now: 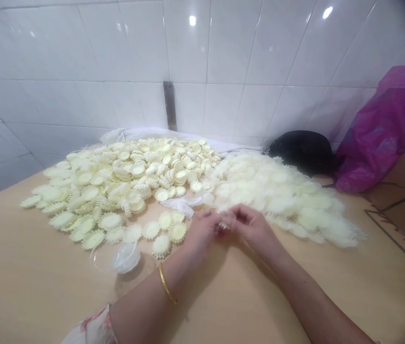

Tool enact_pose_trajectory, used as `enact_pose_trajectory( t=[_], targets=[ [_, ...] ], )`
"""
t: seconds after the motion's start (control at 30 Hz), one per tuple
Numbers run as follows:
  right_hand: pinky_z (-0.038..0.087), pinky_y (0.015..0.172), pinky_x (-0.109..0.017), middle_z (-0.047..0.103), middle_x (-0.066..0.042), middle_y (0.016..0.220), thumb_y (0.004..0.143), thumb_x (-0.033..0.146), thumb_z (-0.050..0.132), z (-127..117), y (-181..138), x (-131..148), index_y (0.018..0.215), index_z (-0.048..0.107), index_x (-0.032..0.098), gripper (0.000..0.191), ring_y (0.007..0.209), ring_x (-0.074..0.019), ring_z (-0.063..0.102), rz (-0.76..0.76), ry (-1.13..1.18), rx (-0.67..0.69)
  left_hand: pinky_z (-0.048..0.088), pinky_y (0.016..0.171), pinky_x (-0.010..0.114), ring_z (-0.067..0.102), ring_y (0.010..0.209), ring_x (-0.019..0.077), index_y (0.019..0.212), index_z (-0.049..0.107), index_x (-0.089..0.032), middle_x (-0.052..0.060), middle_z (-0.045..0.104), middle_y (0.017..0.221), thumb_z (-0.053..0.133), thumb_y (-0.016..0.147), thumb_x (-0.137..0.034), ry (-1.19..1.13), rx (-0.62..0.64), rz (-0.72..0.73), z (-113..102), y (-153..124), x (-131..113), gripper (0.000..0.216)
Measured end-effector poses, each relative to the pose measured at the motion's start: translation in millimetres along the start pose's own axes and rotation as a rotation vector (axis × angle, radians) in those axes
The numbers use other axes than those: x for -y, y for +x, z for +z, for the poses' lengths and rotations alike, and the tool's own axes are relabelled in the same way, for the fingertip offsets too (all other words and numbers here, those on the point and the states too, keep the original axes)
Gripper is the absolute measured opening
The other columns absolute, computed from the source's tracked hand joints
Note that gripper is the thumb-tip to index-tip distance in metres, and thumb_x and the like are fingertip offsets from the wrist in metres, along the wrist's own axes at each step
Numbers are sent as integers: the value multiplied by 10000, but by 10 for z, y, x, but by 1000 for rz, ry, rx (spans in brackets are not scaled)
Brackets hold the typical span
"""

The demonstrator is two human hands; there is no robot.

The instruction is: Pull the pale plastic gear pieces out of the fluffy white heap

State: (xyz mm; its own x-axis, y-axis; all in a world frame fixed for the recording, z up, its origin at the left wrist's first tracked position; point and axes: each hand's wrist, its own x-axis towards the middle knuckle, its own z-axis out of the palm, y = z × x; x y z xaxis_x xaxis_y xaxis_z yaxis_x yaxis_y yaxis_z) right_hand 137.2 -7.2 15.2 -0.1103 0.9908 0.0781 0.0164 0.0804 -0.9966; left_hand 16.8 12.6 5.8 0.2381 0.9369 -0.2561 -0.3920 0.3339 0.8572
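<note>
Between pinching hands, a blurred pale piece is partly hidden.

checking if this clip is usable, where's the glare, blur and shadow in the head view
Head view: glare spots on the glossy white wall tiles; hazy heap of pale frilled discs at right; small whitish piece between left hand and right hand blurred; soft forearm shadows on the light-brown tabletop.

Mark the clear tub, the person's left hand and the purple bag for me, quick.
Clear tub [129,262]: head view, on its side wall.
Left hand [203,230]: head view, on the middle of the hand.
Purple bag [376,131]: head view, on its crumpled middle.
</note>
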Motion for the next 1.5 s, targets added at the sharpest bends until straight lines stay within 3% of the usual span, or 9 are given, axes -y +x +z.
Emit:
enact_pose_trajectory(
  t=[0.17, 0.33, 0.43, 0.6, 0.73, 0.9, 1.13, 1.37, 1.5],
  targets=[
    [397, 574, -257, 525, 28, 582, 689, 359, 636, -60, 36, -29, 606, 516, 187, 226, 583, -132, 489, -12, -61, -97, 386, 502, 248, 488, 479, 93, 584, 502, -143, -20, 502, 546, 712, 571, -212, -56, 41, -29, 31, -25, -25, 221],
    [330, 530, -248, 467, 33, 558, 781, 251, 480, -17, 7, -87, 625, 455, 204, 165, 548, -131, 437, -152, -493, -263, 363, 471, 235, 479, 446, 93, 587, 508, -145, -19, 496, 499, 707, 579, -241, 6, -11, -70, 56, -35, -6, 220],
    [315, 519, -250, 446, 38, 535, 792, 216, 436, 12, -13, -99, 642, 432, 212, 150, 521, -131, 423, -225, -652, -324, 351, 467, 217, 455, 433, 77, 553, 508, -142, -24, 489, 472, 675, 575, -182, 56, -7, -19, 35, -20, 22, 173],
    [341, 477, -243, 453, 40, 511, 774, 293, 471, -15, 18, -36, 628, 432, 214, 171, 487, -126, 434, -132, -450, -342, 386, 494, 233, 480, 457, 91, 559, 537, -140, 5, 544, 515, 658, 594, -206, 134, 136, 81, -9, -8, 39, 142],
    [386, 468, -244, 485, 40, 491, 754, 342, 509, -78, 60, -27, 619, 426, 215, 203, 466, -125, 469, -102, -307, -328, 397, 488, 230, 490, 490, 98, 554, 529, -143, 4, 543, 538, 645, 581, -187, 65, 129, 60, -11, -16, 29, 127],
    [374, 415, -232, 520, 30, 503, 727, 438, 548, -275, 101, -38, 625, 458, 207, 268, 429, -119, 474, -28, -273, -482, 409, 483, 237, 482, 471, 93, 526, 499, -149, -8, 529, 527, 630, 580, -167, 30, 116, 88, 3, -28, -3, 143],
    [372, 453, -257, 513, 10, 496, 736, 353, 533, -304, 111, -81, 605, 562, 181, 218, 455, -140, 477, 32, -508, -249, 423, 502, 232, 530, 509, 103, 611, 553, -135, 17, 587, 599, 676, 574, -154, -4, -2, 13, 12, 0, -19, 130],
    [399, 603, -297, 598, -47, 772, 775, 290, 506, -256, 97, -146, 752, 597, 185, 142, 619, -164, 510, -258, -740, -488, 391, 484, 220, 498, 509, 94, 695, 623, -114, 30, 580, 601, 703, 604, -252, 15, 44, 35, 2, 14, 16, 184],
    [393, 558, -268, 515, 6, 581, 792, 364, 524, -162, 44, -41, 675, 575, 189, 218, 563, -143, 481, -197, -451, -316, 396, 516, 233, 491, 520, 93, 666, 605, -121, 20, 563, 610, 725, 592, -294, 8, 55, 65, -15, 21, 29, 224]
  ],
)
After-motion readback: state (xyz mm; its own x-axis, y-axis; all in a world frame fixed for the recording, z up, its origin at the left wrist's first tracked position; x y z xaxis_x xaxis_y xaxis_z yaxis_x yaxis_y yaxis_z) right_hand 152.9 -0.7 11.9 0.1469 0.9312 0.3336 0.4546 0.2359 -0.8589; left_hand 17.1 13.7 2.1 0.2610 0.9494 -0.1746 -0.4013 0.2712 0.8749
